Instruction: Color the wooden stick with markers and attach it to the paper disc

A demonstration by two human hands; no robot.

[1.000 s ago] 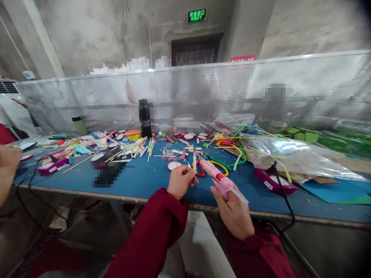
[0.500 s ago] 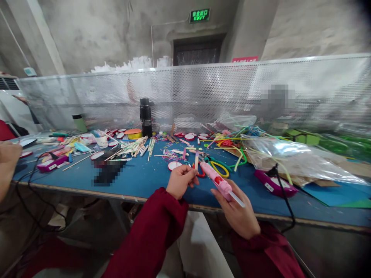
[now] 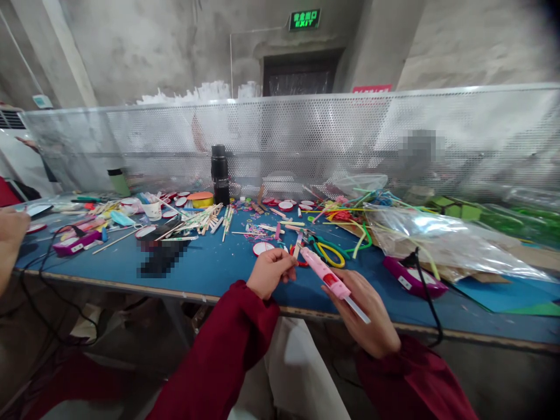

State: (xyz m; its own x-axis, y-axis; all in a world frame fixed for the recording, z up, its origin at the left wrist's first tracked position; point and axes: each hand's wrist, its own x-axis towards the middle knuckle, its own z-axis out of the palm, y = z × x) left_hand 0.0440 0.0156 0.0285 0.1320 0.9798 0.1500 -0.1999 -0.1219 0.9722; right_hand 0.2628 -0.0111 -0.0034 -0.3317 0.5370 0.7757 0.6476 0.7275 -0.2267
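Note:
My left hand (image 3: pixel 272 271), fingers pinched together, grips the lower end of a flat wooden craft stick (image 3: pixel 298 242) that points up and away over the table. My right hand (image 3: pixel 367 309) is wrapped round a pink hot glue gun (image 3: pixel 324 274). A clear glue stick (image 3: pixel 359 310) pokes out of its rear, toward me. The gun's tip is close beside the craft stick; whether they touch I cannot tell. Just beyond lie red-handled scissors (image 3: pixel 303 264), partly hidden, and a yellow-and-green handle loop (image 3: pixel 331 255). A white disc with a red rim (image 3: pixel 263 249) rests beyond my left hand.
Wooden sticks (image 3: pixel 201 220), a black bottle (image 3: pixel 220 175) and a yellow tape roll (image 3: pixel 200 199) stand or lie at left. Purple devices with cables (image 3: pixel 413 279) sit on both sides. Plastic bags (image 3: pixel 446 236) cover the right. Another person's hand (image 3: pixel 11 245) shows at far left.
The glue gun has turned slightly, its rear dropping toward me and its tip coming nearer the craft stick. The craft stick leans a little more. My left hand keeps its pinch.

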